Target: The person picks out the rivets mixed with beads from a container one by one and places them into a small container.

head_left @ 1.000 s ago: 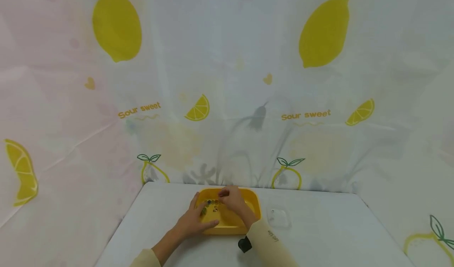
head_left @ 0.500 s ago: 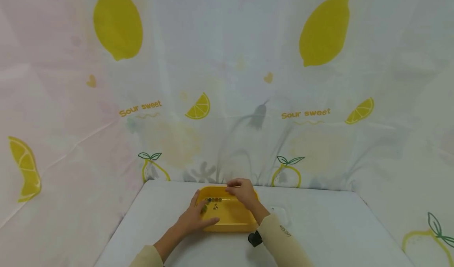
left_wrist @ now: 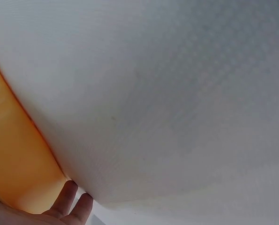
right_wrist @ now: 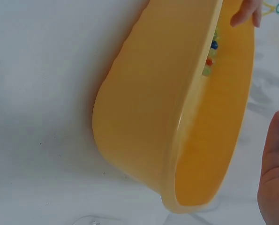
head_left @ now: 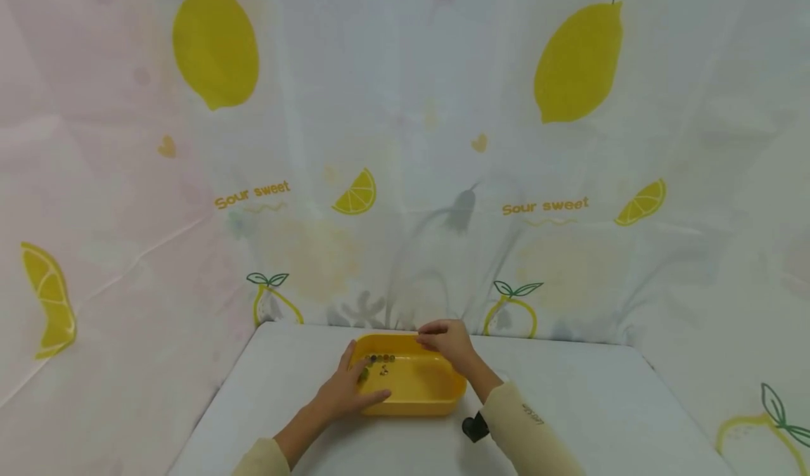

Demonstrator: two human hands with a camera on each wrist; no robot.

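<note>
A yellow plastic tray point(head_left: 411, 407) sits on the white table, and the right wrist view shows its curved outer wall point(right_wrist: 134, 98). Inside, a short row of coloured marbles point(head_left: 381, 358) lies along the back left. Green marbles point(head_left: 363, 375) are close to my left fingers, with a small shiny clear piece point(head_left: 384, 370) nearby. My left hand point(head_left: 344, 390) rests over the tray's left end, fingers and thumb spread. Above the tray's back right rim is my right hand point(head_left: 448, 339), fingertips close together. Whether anything sits between those fingertips is hidden.
A clear plastic container point(right_wrist: 94, 220) stands right of the tray, mostly hidden by my right forearm in the head view. A black heart-shaped piece point(head_left: 474, 428) shows beside my right sleeve. Lemon-print cloth point(head_left: 405, 145) walls the table's back and sides.
My right hand has moved right and up from the end of the marble row to the tray's back right rim, uncovering the row. My left hand stays in place.
</note>
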